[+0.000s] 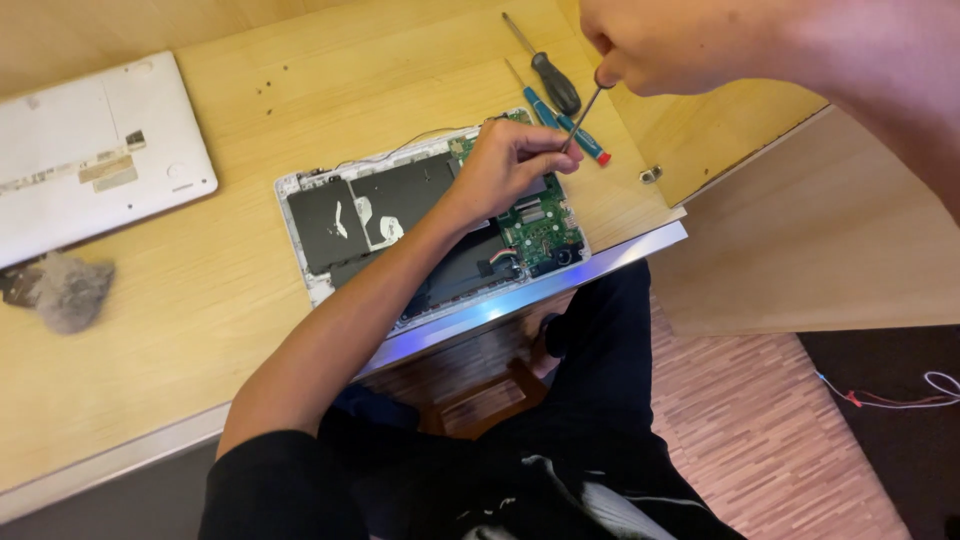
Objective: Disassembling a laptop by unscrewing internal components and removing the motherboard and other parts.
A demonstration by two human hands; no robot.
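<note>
- The right hand [665, 45], close to the camera at the top edge, has its fingers pinched shut on the upper end of a thin metal screwdriver shaft [583, 118].
- The left hand [510, 160] has fingertips closed narrowly around the lower end of that shaft, steadying it while resting over the opened white laptop base [430, 215].
- Inside the base, a green circuit board [545, 225] lies beside black flat panels [335, 220]; the shaft's tip is hidden behind the left fingers.
- Just beyond the hands lie a black-handled screwdriver [545, 65] and a blue-handled screwdriver with a red end [570, 125], side by side.
- Well apart to the left sits a detached white laptop cover [90, 150], with a grey crumpled cloth [65, 290] near it.
- Everything rests on a light wooden desk [200, 340] with a pale front edge.
- Below are the person's dark trousers [590, 400], reddish plank flooring [760, 420] and a thin cable [900, 398].
</note>
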